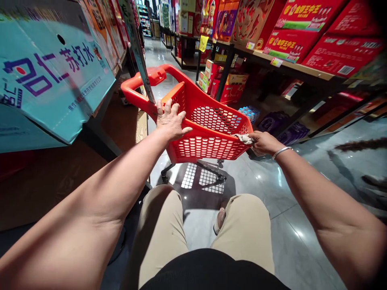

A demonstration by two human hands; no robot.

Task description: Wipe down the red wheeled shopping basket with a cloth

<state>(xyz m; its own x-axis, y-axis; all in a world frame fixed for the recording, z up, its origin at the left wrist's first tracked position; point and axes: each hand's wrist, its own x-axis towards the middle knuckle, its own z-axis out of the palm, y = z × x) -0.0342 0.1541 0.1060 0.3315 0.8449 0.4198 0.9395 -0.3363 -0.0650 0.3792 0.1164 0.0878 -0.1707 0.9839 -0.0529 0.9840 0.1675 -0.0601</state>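
A red plastic shopping cart (208, 105) with a honeycomb-holed basket stands before me, its handle toward the upper left. My left hand (171, 120) rests on the near rim by the handle end, fingers spread and thumb stretched out. At the other end of the basket, my right hand (263, 142) is closed around a crumpled, pale rag (244, 139) and presses it to the rim's corner. A silver bangle circles the right wrist. The cart's basket looks empty where I can see into it.
Blue cartons (45, 80) are stacked close on the left, beside a metal post (140, 52). On the right, shelves hold red gift boxes (341, 52), with purple packs (284, 125) low down. Grey shiny floor (296, 229) runs under the cart and along the aisle behind.
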